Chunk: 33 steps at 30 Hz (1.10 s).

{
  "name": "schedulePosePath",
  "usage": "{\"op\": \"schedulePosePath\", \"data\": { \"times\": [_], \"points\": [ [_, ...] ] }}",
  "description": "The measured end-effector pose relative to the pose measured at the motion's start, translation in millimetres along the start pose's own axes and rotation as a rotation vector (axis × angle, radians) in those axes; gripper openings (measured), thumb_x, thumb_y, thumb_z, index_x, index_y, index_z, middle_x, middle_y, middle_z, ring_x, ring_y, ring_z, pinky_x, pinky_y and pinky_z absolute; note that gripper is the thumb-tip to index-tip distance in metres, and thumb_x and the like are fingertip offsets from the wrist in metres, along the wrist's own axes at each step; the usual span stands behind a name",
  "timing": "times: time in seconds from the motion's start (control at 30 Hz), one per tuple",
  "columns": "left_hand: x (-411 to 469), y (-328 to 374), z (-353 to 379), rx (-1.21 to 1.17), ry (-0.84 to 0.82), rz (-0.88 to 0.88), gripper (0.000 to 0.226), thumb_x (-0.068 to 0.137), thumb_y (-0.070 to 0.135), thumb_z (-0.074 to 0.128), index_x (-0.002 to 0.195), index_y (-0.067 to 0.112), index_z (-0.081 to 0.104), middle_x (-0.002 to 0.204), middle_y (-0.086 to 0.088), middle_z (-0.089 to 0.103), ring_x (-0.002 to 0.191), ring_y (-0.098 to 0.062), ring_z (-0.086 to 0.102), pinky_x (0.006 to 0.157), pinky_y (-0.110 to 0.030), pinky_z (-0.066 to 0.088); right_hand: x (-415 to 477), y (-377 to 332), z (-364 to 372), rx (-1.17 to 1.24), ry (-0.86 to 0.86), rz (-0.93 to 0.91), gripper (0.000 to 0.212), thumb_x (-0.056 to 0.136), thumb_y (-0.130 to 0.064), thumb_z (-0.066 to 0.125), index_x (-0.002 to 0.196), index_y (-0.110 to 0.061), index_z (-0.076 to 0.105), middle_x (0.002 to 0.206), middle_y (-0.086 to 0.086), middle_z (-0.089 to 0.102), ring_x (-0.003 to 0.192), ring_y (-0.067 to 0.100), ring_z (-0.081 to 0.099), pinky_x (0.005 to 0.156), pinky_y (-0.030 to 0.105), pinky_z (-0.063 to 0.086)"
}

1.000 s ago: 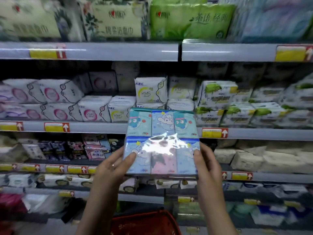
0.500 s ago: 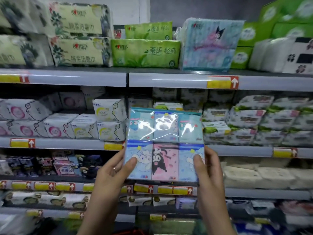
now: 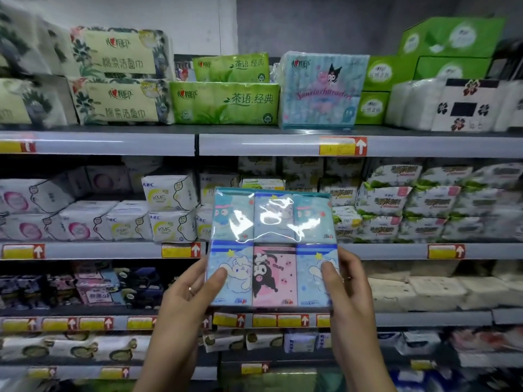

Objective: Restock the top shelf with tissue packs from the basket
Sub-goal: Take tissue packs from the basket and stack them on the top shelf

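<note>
A flat multipack of cartoon-printed tissue packs [image 3: 271, 244], blue and pink under shiny film, is held upright in front of the second shelf. My left hand [image 3: 189, 295] grips its lower left edge, thumb on the front. My right hand [image 3: 348, 290] grips the lower right edge the same way. The top shelf [image 3: 254, 142] runs above, carrying a matching pale-blue cartoon tissue bundle [image 3: 321, 90] at centre right. The basket is out of view.
On the top shelf stand floral cream packs [image 3: 119, 77] at left, green tea-print packs [image 3: 226, 101] in the middle, green boxes [image 3: 435, 58] and white packs [image 3: 452, 106] at right. Lower shelves hold white and green hygiene packs, with yellow price tags along the shelf rails.
The view has tilted up, so the top shelf now shows fully and the red basket has dropped out of sight. Both hands have kept hold of the pack and lifted it.
</note>
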<state>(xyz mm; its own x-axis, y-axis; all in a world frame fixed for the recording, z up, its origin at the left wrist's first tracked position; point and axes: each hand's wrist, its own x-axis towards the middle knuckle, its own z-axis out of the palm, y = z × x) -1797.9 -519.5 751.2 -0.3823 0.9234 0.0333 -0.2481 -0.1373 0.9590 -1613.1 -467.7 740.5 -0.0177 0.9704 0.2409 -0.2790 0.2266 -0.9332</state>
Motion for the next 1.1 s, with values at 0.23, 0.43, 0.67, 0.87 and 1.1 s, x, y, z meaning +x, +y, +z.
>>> {"op": "schedulePosePath", "data": {
  "times": [0.23, 0.43, 0.67, 0.87, 1.1],
  "points": [
    [-1, 5, -13, -0.076, -0.068, 0.007, 0.102, 0.023, 0.061, 0.090, 0.112, 0.019, 0.067, 0.105, -0.005, 0.074, 0.093, -0.019, 0.071, 0.064, -0.022, 0.057, -2, 4, 11, 0.140, -0.071, 0.177, 0.096, 0.033, -0.065, 0.086, 0.121, -0.049, 0.052, 0.126, -0.011, 0.062, 0.113, 0.019, 0.062, 0.099, 0.049, 0.047],
    [-1, 1, -16, -0.057, -0.017, 0.001, 0.036, 0.074, 0.031, 0.061, 0.106, 0.018, 0.066, 0.096, -0.005, 0.075, 0.085, -0.017, 0.072, 0.076, -0.036, 0.050, 0, 2, 12, 0.096, -0.184, 0.342, 0.103, 0.024, -0.050, 0.093, 0.116, -0.017, 0.059, 0.104, 0.006, 0.073, 0.096, 0.023, 0.070, 0.090, 0.043, 0.052],
    [-3, 4, -13, 0.171, -0.046, 0.003, 0.071, 0.067, 0.051, 0.062, 0.135, 0.036, 0.047, 0.122, 0.021, 0.059, 0.115, -0.005, 0.055, 0.096, -0.031, 0.040, -1, -9, 30, 0.038, -0.027, 0.142, 0.046, 0.069, -0.014, 0.078, 0.111, -0.016, 0.060, 0.094, 0.002, 0.075, 0.086, 0.017, 0.072, 0.075, 0.033, 0.059],
    [4, 24, -18, 0.089, -0.133, 0.006, 0.108, 0.032, 0.077, 0.078, 0.130, 0.042, 0.049, 0.127, 0.022, 0.060, 0.115, -0.008, 0.061, 0.098, -0.044, 0.047, 5, -9, 47, -0.788, 0.185, -0.368, 0.063, 0.067, -0.030, 0.084, 0.118, -0.031, 0.048, 0.098, -0.009, 0.062, 0.074, 0.002, 0.055, 0.053, 0.004, 0.038],
    [8, 26, 13, -0.407, -0.145, -0.174, 0.093, 0.050, 0.065, 0.081, 0.128, 0.021, 0.057, 0.118, -0.008, 0.069, 0.106, -0.033, 0.067, 0.074, -0.051, 0.058, 15, 15, 52, -1.174, 0.021, -0.922, 0.088, 0.052, -0.007, 0.088, 0.128, -0.009, 0.043, 0.119, 0.009, 0.066, 0.114, 0.017, 0.048, 0.097, 0.034, 0.036]
  ]
}}
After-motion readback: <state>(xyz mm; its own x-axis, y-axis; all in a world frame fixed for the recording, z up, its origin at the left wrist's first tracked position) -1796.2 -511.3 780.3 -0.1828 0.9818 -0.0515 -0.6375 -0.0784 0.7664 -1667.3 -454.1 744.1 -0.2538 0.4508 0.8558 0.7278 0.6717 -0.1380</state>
